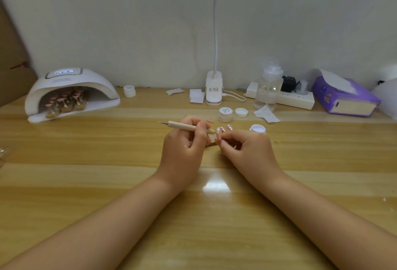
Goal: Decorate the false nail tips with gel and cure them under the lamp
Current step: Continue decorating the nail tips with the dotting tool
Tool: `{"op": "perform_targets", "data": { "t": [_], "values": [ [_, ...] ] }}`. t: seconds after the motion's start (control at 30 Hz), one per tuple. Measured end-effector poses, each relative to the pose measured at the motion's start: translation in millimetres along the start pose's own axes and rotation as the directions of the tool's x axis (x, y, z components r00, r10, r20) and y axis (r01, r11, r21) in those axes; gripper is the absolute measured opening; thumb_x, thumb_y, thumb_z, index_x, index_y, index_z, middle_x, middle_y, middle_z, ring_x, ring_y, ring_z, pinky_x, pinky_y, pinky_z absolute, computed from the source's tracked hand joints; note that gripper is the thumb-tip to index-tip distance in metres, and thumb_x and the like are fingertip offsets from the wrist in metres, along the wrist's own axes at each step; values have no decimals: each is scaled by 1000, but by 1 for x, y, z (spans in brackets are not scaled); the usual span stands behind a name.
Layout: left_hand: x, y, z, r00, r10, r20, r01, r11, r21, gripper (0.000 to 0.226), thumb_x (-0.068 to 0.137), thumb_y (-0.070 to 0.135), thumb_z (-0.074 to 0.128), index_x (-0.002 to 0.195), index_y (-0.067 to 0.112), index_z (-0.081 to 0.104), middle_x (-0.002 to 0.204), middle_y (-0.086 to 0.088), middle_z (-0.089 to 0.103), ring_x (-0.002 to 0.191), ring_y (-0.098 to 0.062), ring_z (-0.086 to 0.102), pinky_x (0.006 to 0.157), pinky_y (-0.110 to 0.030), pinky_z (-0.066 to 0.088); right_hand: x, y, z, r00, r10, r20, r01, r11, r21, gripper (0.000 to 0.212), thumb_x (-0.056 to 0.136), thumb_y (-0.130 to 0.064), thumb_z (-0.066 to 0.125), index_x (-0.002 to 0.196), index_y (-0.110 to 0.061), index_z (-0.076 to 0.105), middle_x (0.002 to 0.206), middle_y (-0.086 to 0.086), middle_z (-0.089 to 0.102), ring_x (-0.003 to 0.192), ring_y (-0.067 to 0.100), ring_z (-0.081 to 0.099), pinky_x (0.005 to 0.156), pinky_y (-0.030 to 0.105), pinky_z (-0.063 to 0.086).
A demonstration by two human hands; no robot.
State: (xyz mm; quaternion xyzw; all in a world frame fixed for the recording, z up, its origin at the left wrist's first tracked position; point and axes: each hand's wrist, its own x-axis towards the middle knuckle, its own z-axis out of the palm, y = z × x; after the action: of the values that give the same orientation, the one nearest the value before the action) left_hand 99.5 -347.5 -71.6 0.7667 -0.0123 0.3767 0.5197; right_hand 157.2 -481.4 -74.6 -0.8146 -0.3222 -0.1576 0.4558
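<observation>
Both hands are working in the middle of the wooden table point(86, 183). The left hand point(184, 147) has its fingers curled around a wooden dotting tool point(187, 127), which lies nearly level with its fine tip pointing right. The right hand point(247, 149) is curled too, fingertips pinched together right at the tool's tip; it looks like there's a small nail tip point(218, 134) held there, but it's tiny and half hidden, so I can't say for sure. Just beyond the fingers a few pale pink nail tips point(223, 128) sit loose on the table, with one more point(210, 120) a bit farther back. To the right of those is an open gel pot point(257, 129), and behind it a closed jar point(225, 114) with a loose lid point(241, 112) beside it. Far left, the curing lamp point(71, 93) has its display lit, and there's a row of pink tips on stands point(66, 102) inside its opening. Along the far edge are another small jar point(129, 91), a white desk lamp base point(213, 88), a clear pump bottle point(268, 85), a power strip point(294, 99) and a purple tissue box point(343, 100).
</observation>
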Motion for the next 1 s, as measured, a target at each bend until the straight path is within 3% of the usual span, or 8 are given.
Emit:
{"op": "perform_targets", "data": {
  "t": [0.63,1.0],
  "values": [
    [0,0,0,1000,5,31,-4,1000,-25,15,91,27,47,81,32,57,70,16,67,68,0,66,62,-18,53,0,1,2,999,-26,-25,25,1000,-18,11,81,-8,70,82,-17,76,60,-20,57,60,-9,53,60,5,36],
    [0,0,0,1000,4,25,-3,1000,-19,15,90,28,47,80,33,57,70,8,68,68,-3,65,63,-22,54,0,0,0,1000,-27,-12,26,999,-29,11,82,-9,69,82,-18,76,59,-27,53,61,-9,53,59,5,35]
  ]
}}
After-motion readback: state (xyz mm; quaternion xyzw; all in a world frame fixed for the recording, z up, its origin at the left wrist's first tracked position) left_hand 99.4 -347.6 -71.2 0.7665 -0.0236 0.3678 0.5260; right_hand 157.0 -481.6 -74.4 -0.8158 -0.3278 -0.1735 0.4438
